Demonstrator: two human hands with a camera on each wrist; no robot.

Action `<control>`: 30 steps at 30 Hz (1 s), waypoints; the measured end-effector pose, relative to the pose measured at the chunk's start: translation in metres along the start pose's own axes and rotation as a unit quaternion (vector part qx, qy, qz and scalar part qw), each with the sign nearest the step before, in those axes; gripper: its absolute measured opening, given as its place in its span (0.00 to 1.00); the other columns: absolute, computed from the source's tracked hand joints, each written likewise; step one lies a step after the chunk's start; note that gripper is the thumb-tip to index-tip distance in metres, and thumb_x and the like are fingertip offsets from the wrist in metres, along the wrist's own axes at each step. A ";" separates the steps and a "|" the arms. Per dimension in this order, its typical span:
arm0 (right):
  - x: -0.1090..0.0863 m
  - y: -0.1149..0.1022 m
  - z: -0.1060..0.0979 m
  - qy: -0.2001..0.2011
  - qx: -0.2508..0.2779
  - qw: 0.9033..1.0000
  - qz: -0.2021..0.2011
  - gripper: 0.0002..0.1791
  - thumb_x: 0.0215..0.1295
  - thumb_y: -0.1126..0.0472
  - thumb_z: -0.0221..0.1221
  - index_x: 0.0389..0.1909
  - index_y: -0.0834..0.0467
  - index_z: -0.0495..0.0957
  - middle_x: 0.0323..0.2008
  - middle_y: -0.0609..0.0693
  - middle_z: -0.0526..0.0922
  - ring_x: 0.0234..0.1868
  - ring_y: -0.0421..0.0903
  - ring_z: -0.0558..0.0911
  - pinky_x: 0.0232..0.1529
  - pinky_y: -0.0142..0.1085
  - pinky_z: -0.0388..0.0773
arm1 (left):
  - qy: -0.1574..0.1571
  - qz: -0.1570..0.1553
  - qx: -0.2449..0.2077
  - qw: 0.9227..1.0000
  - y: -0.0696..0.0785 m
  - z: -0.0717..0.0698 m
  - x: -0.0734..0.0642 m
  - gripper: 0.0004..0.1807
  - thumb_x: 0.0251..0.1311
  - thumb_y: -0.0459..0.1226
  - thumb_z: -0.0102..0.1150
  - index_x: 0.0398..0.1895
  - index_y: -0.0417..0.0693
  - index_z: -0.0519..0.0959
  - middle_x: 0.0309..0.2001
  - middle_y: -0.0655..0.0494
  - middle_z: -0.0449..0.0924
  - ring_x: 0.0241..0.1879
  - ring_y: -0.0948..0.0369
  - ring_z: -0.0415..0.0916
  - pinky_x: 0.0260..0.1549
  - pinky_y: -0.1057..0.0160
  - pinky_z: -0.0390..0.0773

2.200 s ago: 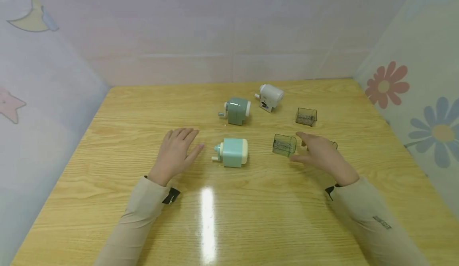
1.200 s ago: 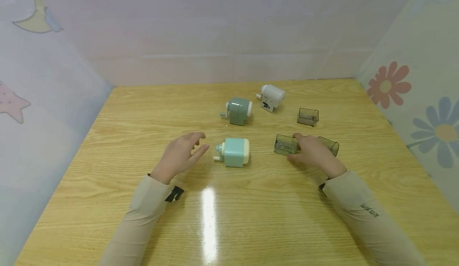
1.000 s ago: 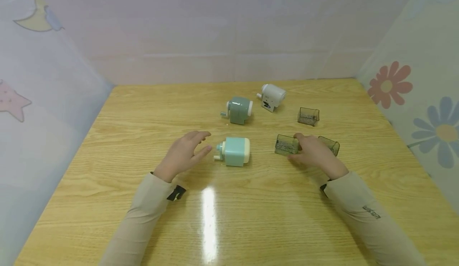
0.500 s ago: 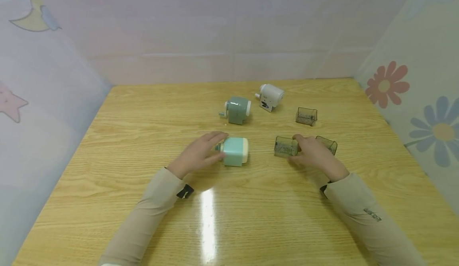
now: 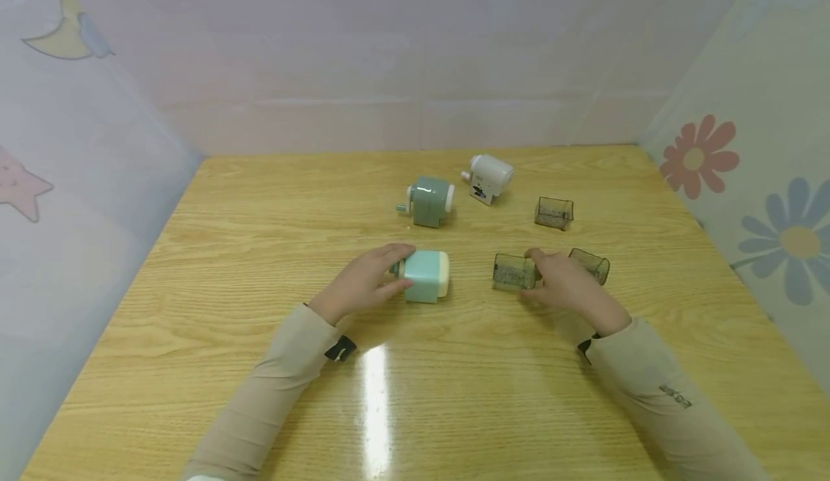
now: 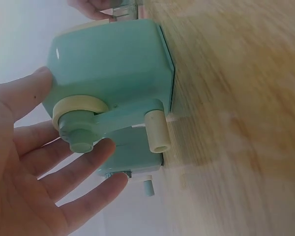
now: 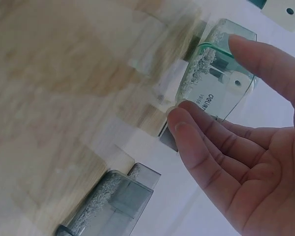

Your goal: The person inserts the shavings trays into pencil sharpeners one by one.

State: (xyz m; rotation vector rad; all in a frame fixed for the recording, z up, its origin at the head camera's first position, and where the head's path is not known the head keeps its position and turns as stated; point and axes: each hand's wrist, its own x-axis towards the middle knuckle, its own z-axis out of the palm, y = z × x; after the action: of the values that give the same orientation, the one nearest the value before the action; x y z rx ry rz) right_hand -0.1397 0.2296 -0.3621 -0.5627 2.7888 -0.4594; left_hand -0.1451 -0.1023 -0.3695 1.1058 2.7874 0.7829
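Observation:
A mint-green pencil sharpener (image 5: 421, 277) with a cream end and side crank lies on the wooden table. My left hand (image 5: 364, 279) holds its crank end between thumb and fingers. In the left wrist view the thumb (image 6: 27, 91) is on the sharpener body (image 6: 108, 64), and the other fingers reach past the crank side. My right hand (image 5: 567, 283) pinches a clear greenish shavings drawer (image 5: 512, 273) by its right end. In the right wrist view this drawer (image 7: 206, 73) has pencil shavings inside, thumb on one side and fingertips on the other.
A dark green sharpener (image 5: 428, 204) and a white one (image 5: 491, 177) stand farther back. Another shavings drawer (image 5: 554, 212) lies at the back right, and a third drawer (image 5: 590, 265) sits just beyond my right hand. Patterned walls (image 5: 415, 56) border the table.
My left hand has moved right, from beside the mint-green sharpener to its crank end. My right hand has come left and taken hold of the clear drawer, which has shifted slightly toward me.

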 end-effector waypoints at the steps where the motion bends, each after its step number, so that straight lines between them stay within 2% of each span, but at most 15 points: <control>1: 0.000 0.000 0.000 -0.001 -0.001 1.000 -0.001 0.39 0.51 0.54 0.66 0.57 0.74 0.62 0.28 0.53 0.78 0.20 0.40 0.74 0.22 0.37 0.74 | 0.000 -0.001 -0.001 1.000 0.000 0.000 0.000 0.30 0.61 0.45 0.55 0.62 0.38 0.64 0.61 0.45 0.65 0.60 0.51 0.64 0.58 0.54 0.65; 12: -0.004 -0.007 0.003 -0.006 0.003 1.000 -0.026 0.37 0.52 0.57 0.66 0.56 0.74 0.62 0.27 0.52 0.78 0.21 0.40 0.74 0.22 0.36 0.73 | 0.005 -0.004 0.000 1.000 0.000 0.000 -0.001 0.29 0.60 0.44 0.56 0.61 0.39 0.65 0.60 0.45 0.66 0.58 0.52 0.65 0.57 0.54 0.66; 20: -0.005 -0.010 0.005 -0.017 0.031 0.999 -0.029 0.39 0.50 0.55 0.67 0.57 0.73 0.62 0.26 0.49 0.78 0.21 0.39 0.73 0.23 0.35 0.73 | 0.012 -0.006 0.000 1.000 0.000 0.001 -0.001 0.29 0.60 0.44 0.57 0.61 0.39 0.66 0.60 0.46 0.67 0.57 0.52 0.67 0.55 0.54 0.68; 30: -0.001 -0.015 0.010 -0.012 0.009 0.999 -0.042 0.39 0.51 0.54 0.67 0.57 0.72 0.62 0.24 0.45 0.76 0.20 0.37 0.73 0.21 0.34 0.71 | 0.014 -0.007 0.006 1.000 0.000 0.001 -0.001 0.30 0.60 0.45 0.56 0.61 0.39 0.66 0.60 0.45 0.67 0.58 0.52 0.66 0.56 0.54 0.67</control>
State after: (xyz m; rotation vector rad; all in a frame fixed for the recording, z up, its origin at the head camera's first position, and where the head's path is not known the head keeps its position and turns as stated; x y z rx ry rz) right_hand -0.1310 0.2145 -0.3655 -0.6781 2.7432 -0.4923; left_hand -0.1441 -0.1022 -0.3708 1.0846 2.8235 0.7872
